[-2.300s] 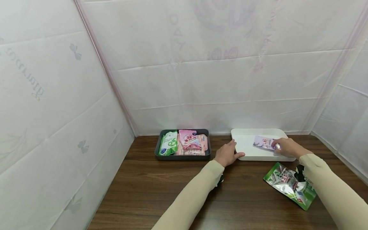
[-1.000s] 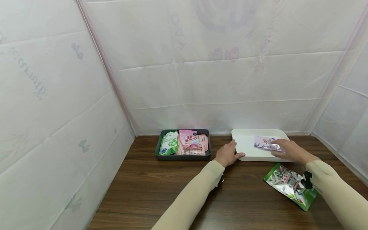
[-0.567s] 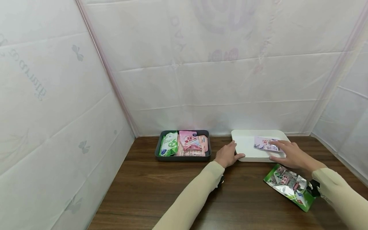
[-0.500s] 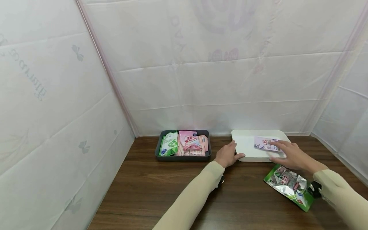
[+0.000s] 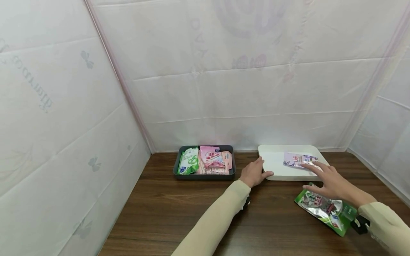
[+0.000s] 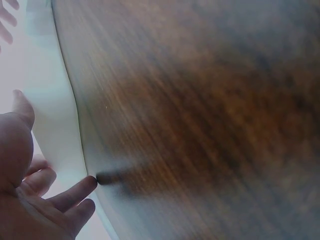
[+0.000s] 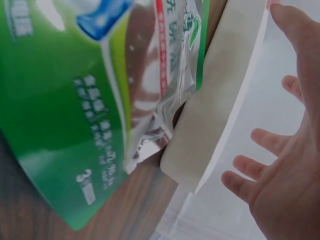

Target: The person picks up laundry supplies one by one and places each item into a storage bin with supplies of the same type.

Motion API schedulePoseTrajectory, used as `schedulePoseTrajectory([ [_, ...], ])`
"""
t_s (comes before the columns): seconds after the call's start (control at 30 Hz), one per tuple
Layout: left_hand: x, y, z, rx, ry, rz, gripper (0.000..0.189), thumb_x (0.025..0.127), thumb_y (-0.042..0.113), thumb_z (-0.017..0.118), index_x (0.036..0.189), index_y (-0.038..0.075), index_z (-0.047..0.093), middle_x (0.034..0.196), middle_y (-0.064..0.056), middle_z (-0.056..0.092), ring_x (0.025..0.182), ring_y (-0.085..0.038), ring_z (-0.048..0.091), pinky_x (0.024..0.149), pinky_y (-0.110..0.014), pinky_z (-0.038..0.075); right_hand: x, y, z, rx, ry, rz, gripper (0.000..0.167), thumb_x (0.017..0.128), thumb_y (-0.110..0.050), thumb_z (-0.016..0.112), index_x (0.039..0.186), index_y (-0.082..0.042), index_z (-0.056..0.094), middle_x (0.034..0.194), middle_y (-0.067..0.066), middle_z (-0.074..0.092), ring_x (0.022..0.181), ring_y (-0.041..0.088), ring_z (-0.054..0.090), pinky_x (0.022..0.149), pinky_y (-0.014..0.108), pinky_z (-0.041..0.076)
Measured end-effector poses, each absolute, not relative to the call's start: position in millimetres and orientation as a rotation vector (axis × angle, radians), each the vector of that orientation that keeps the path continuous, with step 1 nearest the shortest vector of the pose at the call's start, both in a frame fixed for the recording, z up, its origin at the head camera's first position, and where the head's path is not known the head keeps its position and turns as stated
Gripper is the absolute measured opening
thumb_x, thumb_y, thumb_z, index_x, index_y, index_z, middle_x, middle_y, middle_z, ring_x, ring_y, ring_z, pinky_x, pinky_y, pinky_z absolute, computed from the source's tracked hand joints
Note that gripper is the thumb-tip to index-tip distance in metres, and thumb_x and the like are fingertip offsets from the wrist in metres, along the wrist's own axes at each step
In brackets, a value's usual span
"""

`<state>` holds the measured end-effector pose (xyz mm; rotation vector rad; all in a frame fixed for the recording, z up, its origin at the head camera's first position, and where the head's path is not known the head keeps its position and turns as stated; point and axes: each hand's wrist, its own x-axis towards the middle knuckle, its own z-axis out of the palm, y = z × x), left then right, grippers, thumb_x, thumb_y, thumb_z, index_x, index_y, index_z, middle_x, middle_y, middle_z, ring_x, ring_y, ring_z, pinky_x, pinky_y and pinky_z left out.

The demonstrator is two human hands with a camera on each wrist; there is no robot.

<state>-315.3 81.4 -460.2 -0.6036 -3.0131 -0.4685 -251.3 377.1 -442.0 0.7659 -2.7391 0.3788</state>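
My left hand [image 5: 252,172] rests at the left front corner of a white tray [image 5: 272,164], fingers along its left side and thumb stretched toward the front edge. The left wrist view shows those fingertips [image 6: 86,186] against the tray wall. A small purple-and-white packet [image 5: 297,159] lies flat in the tray. With its fingers spread and nothing held, my right hand [image 5: 336,185] hovers over the tray's front right edge. Below it on the table lies a green and silver pouch [image 5: 330,212], partly covered by the hand and wrist; the right wrist view shows the pouch [image 7: 65,115] close up.
Left of my hands stands a dark grey tray [image 5: 205,177] filled with packets: a green-and-white packet [image 5: 189,160], a pink packet [image 5: 211,156] and pale pink ones [image 5: 227,160] beneath. White sheeting [image 5: 208,99] walls in the brown wooden table [image 5: 179,209].
My right hand has let go of the purple packet and drawn back toward the right and front, over the green pouch. The packet stays in the white tray. My left hand has stayed put.
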Motion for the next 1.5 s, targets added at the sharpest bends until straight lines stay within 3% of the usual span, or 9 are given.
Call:
schedulePoseTrajectory([
  [0.43,-317,82,-463,-0.592,-3.011,-0.465,0.071,0.098,0.063,0.055,0.154,0.02,0.049,0.163,0.006,0.038,0.136,-0.013,0.053,0.098,-0.028,0.053,-229,377,-446,0.758,-2.755,0.388,0.086,0.084,-0.046,0.084,0.155,-0.023,0.042,0.147,0.032,0.041,0.125,0.059,0.041,0.083,0.082,0.039],
  [0.67,-317,82,-462,-0.604,-3.019,-0.48,0.071,0.098,0.062,0.054,0.155,0.019,0.048,0.164,0.006,0.036,0.136,-0.014,0.053,0.098,-0.029,0.053,-220,380,-451,0.764,-2.702,0.366,0.09,0.078,-0.042,0.088,0.155,-0.025,0.043,0.145,0.03,0.043,0.119,0.06,0.045,0.079,0.079,0.041],
  [1.27,-313,81,-458,-0.601,-3.008,-0.483,0.07,0.099,0.061,0.055,0.154,0.019,0.05,0.163,0.006,0.038,0.136,-0.013,0.053,0.099,-0.027,0.052,-201,381,-459,0.742,-2.699,0.379,0.079,0.078,-0.043,0.089,0.142,-0.014,0.052,0.14,0.031,0.047,0.112,0.065,0.049,0.073,0.081,0.042],
  [1.5,-312,80,-457,-0.594,-3.011,-0.486,0.07,0.098,0.062,0.055,0.154,0.02,0.05,0.163,0.007,0.038,0.136,-0.012,0.053,0.099,-0.027,0.052,-197,380,-462,0.727,-2.748,0.375,0.079,0.079,-0.045,0.087,0.143,-0.02,0.05,0.142,0.032,0.045,0.112,0.066,0.049,0.072,0.081,0.042],
])
